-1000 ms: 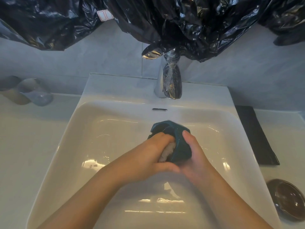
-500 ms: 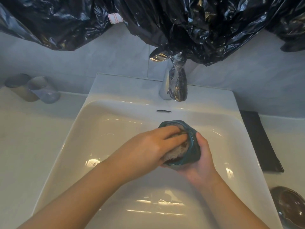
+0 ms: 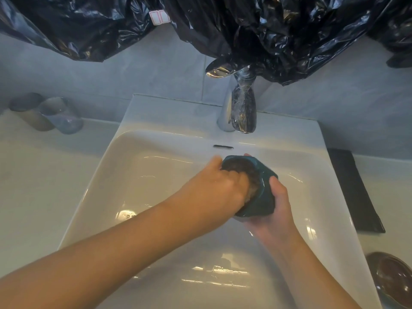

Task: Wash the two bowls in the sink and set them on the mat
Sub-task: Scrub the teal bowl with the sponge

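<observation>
Scrubbing step: my right hand [image 3: 278, 210] grips the bowl [image 3: 265, 197] near the sink [image 3: 156, 121]'s far edge, my left hand [image 3: 218, 188] clutches a sponge [image 3: 253, 191] inside it — next, likely a rinse.

Black plastic sheeting [image 3: 245, 30]: glossy and crumpled, hanging along the wall top, its lower edge reaching the tap.
Label [image 3: 159, 17]: white, red-outlined, on the sheeting.
Chrome tap [image 3: 242, 108]: upright, centre.
Clear tumbler [image 3: 61, 115]: far left on the pale countertop [image 3: 44, 175].
Beige cup [image 3: 31, 110]: just beside the tumbler, further left.
Wall [image 3: 145, 70]: grey tile.
</observation>
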